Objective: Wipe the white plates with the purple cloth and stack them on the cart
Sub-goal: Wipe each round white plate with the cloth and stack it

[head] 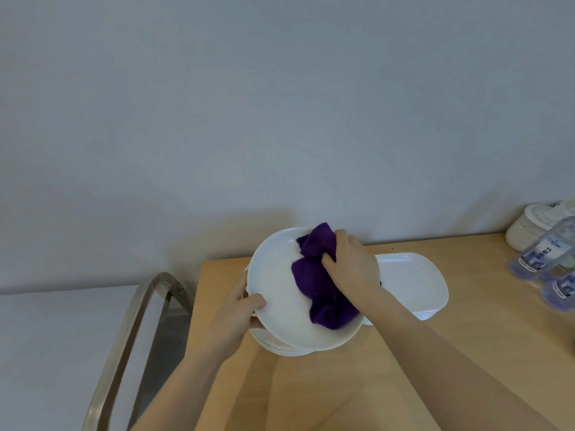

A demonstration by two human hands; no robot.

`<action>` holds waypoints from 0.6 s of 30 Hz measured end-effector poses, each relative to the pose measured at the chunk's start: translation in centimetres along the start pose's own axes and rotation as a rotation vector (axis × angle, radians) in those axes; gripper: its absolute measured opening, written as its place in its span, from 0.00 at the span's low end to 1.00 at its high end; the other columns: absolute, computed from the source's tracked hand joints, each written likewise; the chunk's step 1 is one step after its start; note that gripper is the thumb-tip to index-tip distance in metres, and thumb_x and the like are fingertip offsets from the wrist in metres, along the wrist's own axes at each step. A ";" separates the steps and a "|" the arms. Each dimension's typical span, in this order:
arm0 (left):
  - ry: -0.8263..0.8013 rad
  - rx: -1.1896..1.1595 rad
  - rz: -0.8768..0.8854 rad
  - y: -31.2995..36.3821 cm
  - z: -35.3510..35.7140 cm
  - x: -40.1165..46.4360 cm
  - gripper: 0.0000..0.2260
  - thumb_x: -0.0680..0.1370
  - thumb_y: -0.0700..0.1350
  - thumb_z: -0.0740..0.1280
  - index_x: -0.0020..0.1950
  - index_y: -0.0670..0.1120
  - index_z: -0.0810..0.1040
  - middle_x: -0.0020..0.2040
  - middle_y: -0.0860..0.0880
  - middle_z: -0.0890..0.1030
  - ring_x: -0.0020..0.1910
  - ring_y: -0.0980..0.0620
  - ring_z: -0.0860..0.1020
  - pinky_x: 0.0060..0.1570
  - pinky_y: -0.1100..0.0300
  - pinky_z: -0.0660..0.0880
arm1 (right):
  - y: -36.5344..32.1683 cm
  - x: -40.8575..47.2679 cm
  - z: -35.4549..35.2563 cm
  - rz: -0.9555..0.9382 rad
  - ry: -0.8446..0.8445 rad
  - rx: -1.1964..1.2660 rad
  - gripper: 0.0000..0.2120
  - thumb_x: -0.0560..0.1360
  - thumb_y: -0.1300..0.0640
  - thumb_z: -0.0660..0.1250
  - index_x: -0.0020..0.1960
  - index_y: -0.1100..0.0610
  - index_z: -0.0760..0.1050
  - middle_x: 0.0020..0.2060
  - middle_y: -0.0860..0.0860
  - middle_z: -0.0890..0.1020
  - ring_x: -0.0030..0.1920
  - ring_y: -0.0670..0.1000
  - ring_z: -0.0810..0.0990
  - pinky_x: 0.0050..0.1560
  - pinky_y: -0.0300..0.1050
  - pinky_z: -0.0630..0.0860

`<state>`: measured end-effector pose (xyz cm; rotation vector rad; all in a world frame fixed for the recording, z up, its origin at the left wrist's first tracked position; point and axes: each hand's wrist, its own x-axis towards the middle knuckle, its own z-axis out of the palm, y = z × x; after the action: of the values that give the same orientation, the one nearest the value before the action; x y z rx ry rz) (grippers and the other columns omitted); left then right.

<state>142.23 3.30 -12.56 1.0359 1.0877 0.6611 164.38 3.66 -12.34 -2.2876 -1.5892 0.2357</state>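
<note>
Wiping a round plate above the stack

The left hand grips the tilted white plate by its rim while the right hand, fingers curled, presses the purple cloth on it; next, judging by the task, it goes onto the cart.

Plain grey wall, light wooden table, pale floor

The left hand grips a tilted plate by its rim; the right hand presses a purple cloth onto it.
</note>
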 end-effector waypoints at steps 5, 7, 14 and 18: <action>-0.016 -0.007 -0.044 1.2 -0.9 0.9 0.28 0.63 0.40 0.64 0.65 0.45 0.73 0.58 0.41 0.80 0.53 0.40 0.80 0.39 0.52 0.80 | -1.6 0.9 0.8 -0.209 0.013 -0.163 0.19 0.79 0.51 0.57 0.68 0.55 0.65 0.60 0.52 0.75 0.57 0.54 0.75 0.54 0.47 0.69; -0.042 -0.003 -0.055 1.2 -0.9 1.0 0.29 0.64 0.39 0.64 0.65 0.46 0.73 0.57 0.42 0.81 0.53 0.40 0.81 0.39 0.51 0.80 | -2.6 1.2 1.2 -0.328 0.008 -0.137 0.20 0.79 0.52 0.58 0.70 0.54 0.65 0.64 0.51 0.73 0.64 0.53 0.72 0.63 0.48 0.66; -0.117 -0.187 0.004 -0.1 0.2 0.3 0.14 0.82 0.46 0.59 0.66 0.47 0.73 0.58 0.42 0.82 0.57 0.46 0.81 0.48 0.54 0.81 | -5.9 -0.4 1.9 -0.727 -0.149 -0.060 0.25 0.77 0.48 0.50 0.73 0.50 0.64 0.74 0.48 0.66 0.74 0.50 0.61 0.73 0.53 0.53; -0.092 -0.227 0.048 -0.8 0.3 -0.5 0.21 0.79 0.54 0.56 0.67 0.46 0.71 0.60 0.42 0.81 0.60 0.45 0.80 0.50 0.55 0.81 | -6.1 -1.8 1.6 -0.758 -0.250 0.000 0.24 0.78 0.51 0.54 0.73 0.49 0.64 0.72 0.46 0.68 0.71 0.47 0.63 0.73 0.51 0.52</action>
<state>142.31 2.46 -13.03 0.8893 0.8878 0.7503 157.83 4.20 -11.68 -1.5357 -2.4369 0.3248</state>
